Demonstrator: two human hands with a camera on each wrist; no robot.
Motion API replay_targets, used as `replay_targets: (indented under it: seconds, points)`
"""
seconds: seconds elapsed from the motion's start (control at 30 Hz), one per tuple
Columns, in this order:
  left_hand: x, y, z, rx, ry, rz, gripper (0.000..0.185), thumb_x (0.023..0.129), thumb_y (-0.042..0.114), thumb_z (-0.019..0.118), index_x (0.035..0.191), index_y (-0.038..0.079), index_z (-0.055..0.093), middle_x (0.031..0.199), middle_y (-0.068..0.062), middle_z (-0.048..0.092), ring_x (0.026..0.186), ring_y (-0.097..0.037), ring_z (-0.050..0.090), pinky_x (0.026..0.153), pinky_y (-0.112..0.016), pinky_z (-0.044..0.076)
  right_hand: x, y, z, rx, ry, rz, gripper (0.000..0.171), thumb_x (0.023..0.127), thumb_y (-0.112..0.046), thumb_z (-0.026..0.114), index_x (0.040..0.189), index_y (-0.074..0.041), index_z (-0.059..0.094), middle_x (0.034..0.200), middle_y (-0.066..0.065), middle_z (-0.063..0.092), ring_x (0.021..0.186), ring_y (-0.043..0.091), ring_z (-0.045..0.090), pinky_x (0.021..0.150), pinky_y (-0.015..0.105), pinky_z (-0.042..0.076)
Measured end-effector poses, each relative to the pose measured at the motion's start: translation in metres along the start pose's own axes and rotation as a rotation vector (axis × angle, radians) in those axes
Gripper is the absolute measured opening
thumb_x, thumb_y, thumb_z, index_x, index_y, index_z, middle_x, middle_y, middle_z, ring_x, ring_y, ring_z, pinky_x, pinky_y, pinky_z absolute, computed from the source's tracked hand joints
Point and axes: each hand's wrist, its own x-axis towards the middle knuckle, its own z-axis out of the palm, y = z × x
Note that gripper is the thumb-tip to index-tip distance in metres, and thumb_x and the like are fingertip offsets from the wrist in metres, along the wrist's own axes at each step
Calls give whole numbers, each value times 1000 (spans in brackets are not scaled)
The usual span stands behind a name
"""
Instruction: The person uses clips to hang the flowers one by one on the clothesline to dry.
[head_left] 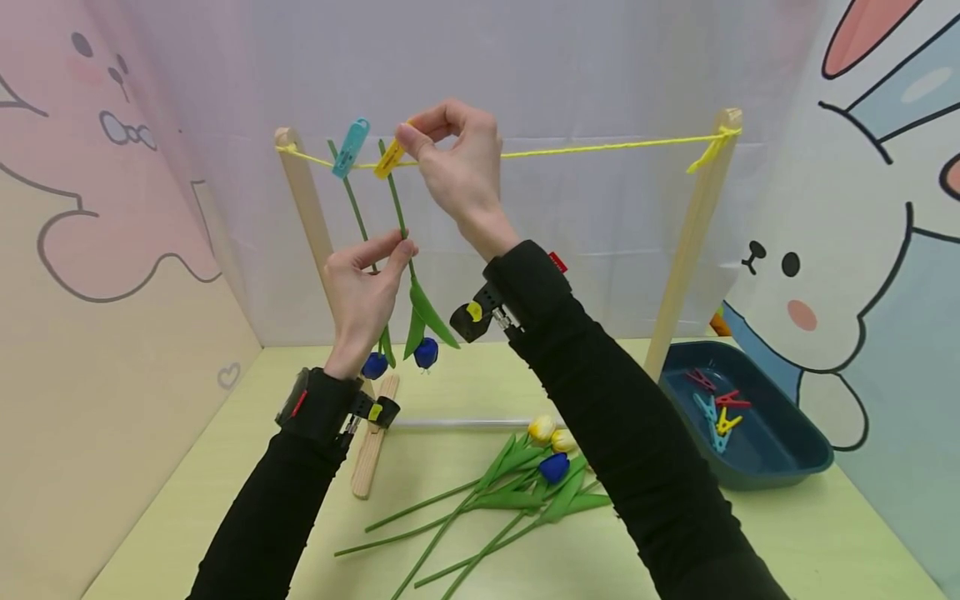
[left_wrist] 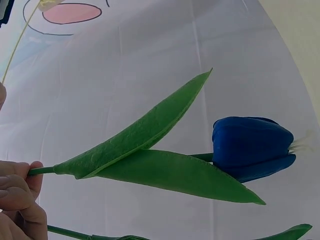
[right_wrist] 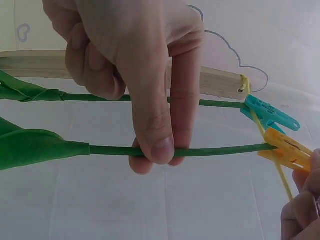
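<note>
A yellow clothespin (head_left: 389,158) sits on the yellow string, its jaws over the string and the end of a green tulip stem. My right hand (head_left: 461,167) pinches this clothespin between thumb and fingers. Lower down, my left hand (head_left: 363,287) pinches the same stem. That blue tulip (head_left: 426,352) hangs head down, its leaves and bloom filling the left wrist view. Just left of it, a second blue tulip (head_left: 375,365) hangs from a light-blue clothespin (head_left: 350,148). In the right wrist view both stems run side by side, with the left hand (right_wrist: 155,115) on the nearer one.
The yellow string (head_left: 615,147) spans two wooden posts, the right post (head_left: 693,250) and the left post (head_left: 306,196). White and blue tulips (head_left: 517,492) lie on the table. A dark blue basin (head_left: 780,450) at right contains several colored clothespins (head_left: 722,421).
</note>
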Motion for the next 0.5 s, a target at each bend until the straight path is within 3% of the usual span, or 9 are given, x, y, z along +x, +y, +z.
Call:
replay_targets:
  seconds: [0.13, 0.3, 0.5]
  points:
    - [-1, -1, 0, 7, 6, 11, 20, 93, 11, 72, 110, 1, 78, 97, -22, 77, 101, -28, 72, 45, -15, 29, 0, -1, -2, -5, -16, 22, 15, 91, -13, 75, 96, 1, 73, 80, -6, 60, 88, 13, 58, 86, 15, 38]
    - [-1, -2, 0, 16, 12, 22, 22, 93, 13, 72, 110, 0, 77, 98, -21, 77, 100, -29, 72, 48, -11, 37, 0, -1, -4, 8, -35, 52, 17, 91, -15, 76, 99, 0, 73, 83, -4, 63, 89, 10, 57, 85, 16, 38]
    - [-1, -3, 0, 43, 24, 48, 23, 93, 14, 74, 109, -2, 77, 100, -21, 77, 98, -31, 73, 62, -6, 47, -1, 1, -6, 84, -93, 42, 22, 93, -14, 74, 106, 3, 71, 88, 4, 64, 48, 11, 45, 54, 23, 40]
